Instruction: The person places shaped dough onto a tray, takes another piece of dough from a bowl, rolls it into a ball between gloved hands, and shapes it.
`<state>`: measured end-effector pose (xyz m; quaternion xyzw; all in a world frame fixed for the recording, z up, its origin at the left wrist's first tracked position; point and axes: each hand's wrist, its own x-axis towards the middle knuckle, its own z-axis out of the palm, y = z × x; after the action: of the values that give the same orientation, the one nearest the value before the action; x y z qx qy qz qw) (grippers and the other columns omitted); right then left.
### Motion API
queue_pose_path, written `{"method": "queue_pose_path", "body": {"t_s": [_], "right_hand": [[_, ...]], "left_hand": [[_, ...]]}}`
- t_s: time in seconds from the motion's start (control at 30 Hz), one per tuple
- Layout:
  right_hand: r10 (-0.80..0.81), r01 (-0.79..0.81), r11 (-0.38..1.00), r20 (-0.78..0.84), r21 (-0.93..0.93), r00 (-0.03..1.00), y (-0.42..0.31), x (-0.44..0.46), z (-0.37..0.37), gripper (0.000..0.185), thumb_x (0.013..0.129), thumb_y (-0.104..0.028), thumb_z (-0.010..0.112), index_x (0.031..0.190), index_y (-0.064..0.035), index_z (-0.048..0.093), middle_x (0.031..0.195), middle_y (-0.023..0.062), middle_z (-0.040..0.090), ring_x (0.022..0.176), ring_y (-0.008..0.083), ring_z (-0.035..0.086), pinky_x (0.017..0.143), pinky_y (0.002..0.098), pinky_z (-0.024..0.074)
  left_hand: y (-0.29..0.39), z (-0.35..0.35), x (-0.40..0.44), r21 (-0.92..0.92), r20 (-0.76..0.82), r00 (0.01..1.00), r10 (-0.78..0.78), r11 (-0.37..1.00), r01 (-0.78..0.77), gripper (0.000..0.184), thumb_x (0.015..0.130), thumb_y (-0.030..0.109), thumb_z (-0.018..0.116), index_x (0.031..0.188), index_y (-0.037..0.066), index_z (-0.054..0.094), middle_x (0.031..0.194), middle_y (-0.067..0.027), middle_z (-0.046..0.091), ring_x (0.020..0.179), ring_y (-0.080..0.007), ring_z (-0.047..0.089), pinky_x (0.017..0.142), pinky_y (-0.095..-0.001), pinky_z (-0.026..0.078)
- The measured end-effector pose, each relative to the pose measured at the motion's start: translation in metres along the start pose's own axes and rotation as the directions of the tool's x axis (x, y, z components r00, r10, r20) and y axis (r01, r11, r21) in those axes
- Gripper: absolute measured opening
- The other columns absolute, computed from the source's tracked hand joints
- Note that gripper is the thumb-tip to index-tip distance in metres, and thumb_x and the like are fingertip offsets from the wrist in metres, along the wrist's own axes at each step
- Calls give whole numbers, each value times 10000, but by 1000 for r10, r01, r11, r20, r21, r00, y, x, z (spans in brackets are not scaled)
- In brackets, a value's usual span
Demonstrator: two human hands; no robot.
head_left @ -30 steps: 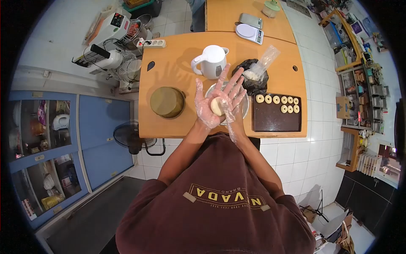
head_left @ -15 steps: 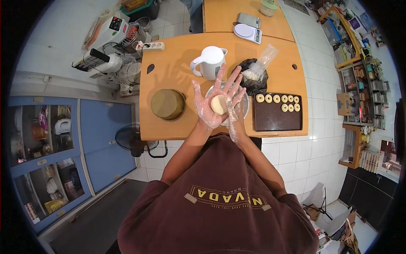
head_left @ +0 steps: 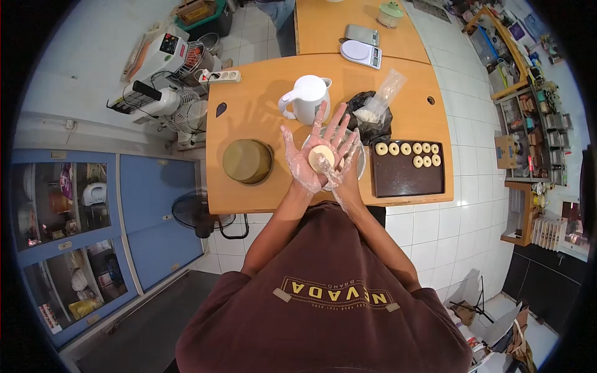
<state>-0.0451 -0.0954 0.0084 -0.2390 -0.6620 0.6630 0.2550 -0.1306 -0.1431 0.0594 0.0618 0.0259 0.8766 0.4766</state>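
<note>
My left hand point(head_left: 303, 163) is palm up, flour-dusted, fingers spread and open. A flat round piece of dough point(head_left: 319, 153) lies on that palm. My right hand point(head_left: 346, 176), also floury, is closed around the left hand's edge, its thumb pressing on the dough; its other fingers are mostly hidden behind the left hand. Beneath both hands stands a bowl point(head_left: 362, 163), largely covered by them. To the right, a dark baking tray point(head_left: 398, 179) carries several dough rings point(head_left: 406, 148) along its far side.
A white pitcher point(head_left: 309, 96) stands beyond my hands, beside a black plastic bag point(head_left: 376, 130) with a clear bag on it. A round tin point(head_left: 247, 160) sits at left. Kitchen scales point(head_left: 360, 53) and a power strip point(head_left: 221, 76) lie farther back. A person's leg point(head_left: 281, 22) shows beyond.
My right thumb has moved left onto the dough, where before it lay beside it. The dough stays on my left palm. The view has shifted slightly.
</note>
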Motion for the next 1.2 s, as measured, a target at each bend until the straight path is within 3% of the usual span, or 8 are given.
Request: {"method": "queue_pose_path", "body": {"t_s": [0.1,0.2,0.3,0.6,0.7,0.9,1.0,1.2], "right_hand": [[67,-71,995,57,70,996,-22,-1,1,1102,904,-235,813,1588,85,11,1593,272,313,1455,314,395,1175,448,366],[23,-23,979,4,202,1000,-24,-4,5,1083,905,-210,813,1584,73,18,1559,241,377,1402,276,470,1142,417,419],[116,-131,947,67,292,991,-29,-2,2,1098,904,-193,811,1588,61,-9,1570,230,370,1411,276,459,1168,413,391],[110,-115,982,44,148,993,-5,6,-9,1117,932,-280,780,1620,17,-48,1666,226,173,1525,283,263,1206,414,336],[118,-133,942,66,308,991,6,4,-8,1112,939,-283,773,1628,4,-51,1680,217,150,1535,285,249,1225,419,298],[389,-394,780,117,485,914,2,6,-12,1076,973,-333,725,1637,-21,-62,1692,199,138,1552,289,211,1236,419,269],[210,-209,966,13,151,978,1,2,-9,1050,984,-361,707,1641,-34,-43,1689,195,144,1548,286,217,1231,414,284],[283,-276,891,32,362,958,-5,-1,-2,1021,982,-371,710,1636,-14,12,1669,189,192,1528,292,256,1223,416,298]], "left_hand": [[-5,3,1,5,-3,1000,4,1000,-4,1026,911,869,309,1669,196,154,1718,-162,132,1588,-305,118,1298,-491,131],[-7,4,3,-15,15,1000,6,1000,-5,1032,909,868,320,1669,191,150,1719,-161,131,1589,-297,121,1300,-473,131],[-7,4,2,-36,14,1000,-6,999,6,1044,902,873,330,1669,189,150,1718,-160,135,1588,-292,128,1301,-464,130],[-8,11,-1,-46,-4,1000,-29,999,29,1060,890,886,328,1665,180,164,1713,-172,143,1585,-304,138,1299,-485,147],[-9,10,0,-98,12,999,-35,995,36,1058,903,873,318,1662,153,160,1711,-188,129,1583,-323,141,1296,-522,151],[-10,2,1,-129,-14,1000,-21,991,19,1063,899,877,322,1661,152,166,1710,-188,138,1582,-326,146,1297,-514,152],[-9,4,1,-109,-6,1000,-1,994,0,1060,899,878,318,1661,156,170,1710,-186,138,1584,-327,138,1297,-510,152],[-10,1,0,-94,15,1000,-3,996,4,1046,905,870,318,1664,168,160,1713,-182,127,1586,-325,128,1300,-506,144]]}}
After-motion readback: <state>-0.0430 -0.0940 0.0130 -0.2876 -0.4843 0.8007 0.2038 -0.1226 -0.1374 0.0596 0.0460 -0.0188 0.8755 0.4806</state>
